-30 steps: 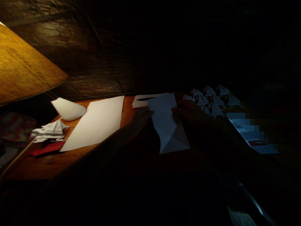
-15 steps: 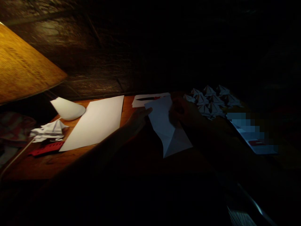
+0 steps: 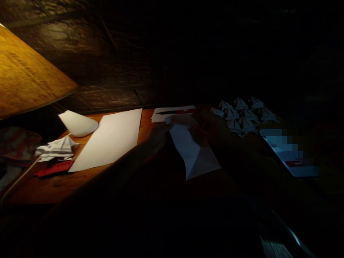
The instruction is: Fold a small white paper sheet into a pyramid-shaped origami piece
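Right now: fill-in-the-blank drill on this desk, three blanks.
1. The left hand and right hand both hold a paper coloured ___.
2. The folded shapes lie to the paper's ___.
3. The flat sheet lies to the left hand's ___.
Missing words: white; right; left.

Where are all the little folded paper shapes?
In the head view, the little folded paper shapes sit bunched together at the far right of the table, just past the right hand.
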Demonstrator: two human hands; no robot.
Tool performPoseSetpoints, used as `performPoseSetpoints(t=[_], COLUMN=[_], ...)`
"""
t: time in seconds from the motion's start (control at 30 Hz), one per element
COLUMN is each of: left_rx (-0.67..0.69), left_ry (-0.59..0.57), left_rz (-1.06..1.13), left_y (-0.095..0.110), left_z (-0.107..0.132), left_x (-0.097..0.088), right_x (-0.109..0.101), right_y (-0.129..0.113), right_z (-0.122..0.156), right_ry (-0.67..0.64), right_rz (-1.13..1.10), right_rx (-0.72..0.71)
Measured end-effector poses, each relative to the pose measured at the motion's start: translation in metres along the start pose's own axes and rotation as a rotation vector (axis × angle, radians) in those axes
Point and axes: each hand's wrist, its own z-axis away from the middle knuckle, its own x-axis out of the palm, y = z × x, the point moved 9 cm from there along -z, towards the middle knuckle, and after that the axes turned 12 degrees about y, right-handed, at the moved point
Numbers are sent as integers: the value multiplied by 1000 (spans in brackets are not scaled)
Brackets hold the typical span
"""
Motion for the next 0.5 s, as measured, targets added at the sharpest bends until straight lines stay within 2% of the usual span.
performPoseSetpoints(t=[0.2, 0.3, 0.4, 0.5], left_rx=[-75, -101, -114, -118], left_ry=[57, 63, 29, -73], left_rz=[8, 23, 67, 78], left_y=[-5, -8, -10, -13], left_z=[-1, -2, -3, -3], left_x=[0, -1, -3, 2], right_x=[13, 17, 18, 19], right_y=[-14, -13, -8, -4], right_z=[4, 5, 6, 7], right_ry=[-148, -169, -165, -178], right_rz=[-150, -170, -130, -90], right_rx=[-108, -125, -92, -53])
